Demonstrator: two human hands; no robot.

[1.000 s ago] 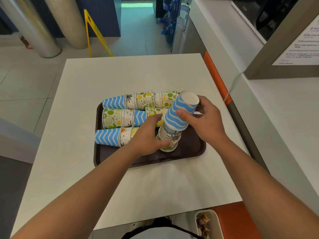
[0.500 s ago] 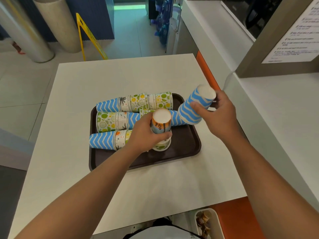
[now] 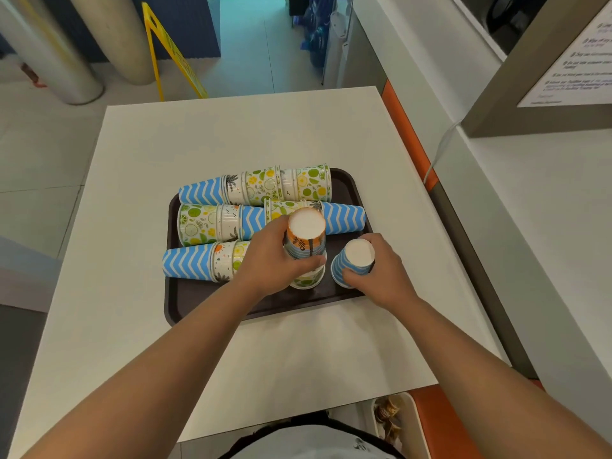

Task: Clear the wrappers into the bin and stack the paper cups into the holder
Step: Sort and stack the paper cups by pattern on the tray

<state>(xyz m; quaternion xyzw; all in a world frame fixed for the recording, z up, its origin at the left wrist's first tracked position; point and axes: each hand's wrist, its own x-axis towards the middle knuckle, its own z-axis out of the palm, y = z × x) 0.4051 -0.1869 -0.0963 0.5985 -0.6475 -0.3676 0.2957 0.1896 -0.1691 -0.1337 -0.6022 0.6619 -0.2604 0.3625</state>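
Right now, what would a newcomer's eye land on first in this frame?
Probably the brown tray mid-table, crowded with three rows of patterned paper cups lying on their sides. At its near edge the left hand holds an upside-down cup stack, while the right hand has its grip on an inverted blue striped cup standing on the tray beside it.

We cannot read the notice (image 3: 576, 58), blurred and cut by the right edge. The left hand (image 3: 275, 260) hides the near row of cups' (image 3: 198, 263) right end. Bin (image 3: 397, 422) contents indistinct.
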